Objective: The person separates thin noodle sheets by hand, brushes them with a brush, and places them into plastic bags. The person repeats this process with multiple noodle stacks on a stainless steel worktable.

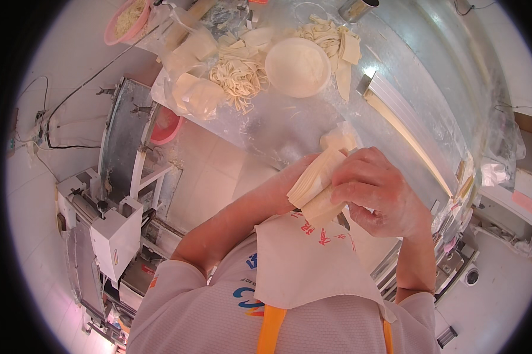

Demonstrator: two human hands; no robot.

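A thick stack of thin pale dough sheets (317, 179) is held close in front of my chest. My left hand (295, 177) supports it from the left and beneath, its fingers mostly hidden by the stack. My right hand (372, 190) pinches the right side of the sheets, fingers bent over the lower edge. A clear plastic bag with pale dough in it (339, 137) lies on the worktop just beyond the stack. Farther off, a white round bowl of flour (298, 67) stands between a heap of thin noodles (239, 75) and a pile of wide noodles (326, 37).
Bagged dough sheets (197, 95) lie at the worktop's left edge. A long metal-and-wood bar (407, 128) lies to the right, a metal cup (357, 9) at the back. A pink basin (126, 20) is far left, a red basin (165, 126) below. A white machine (115, 234) stands at left.
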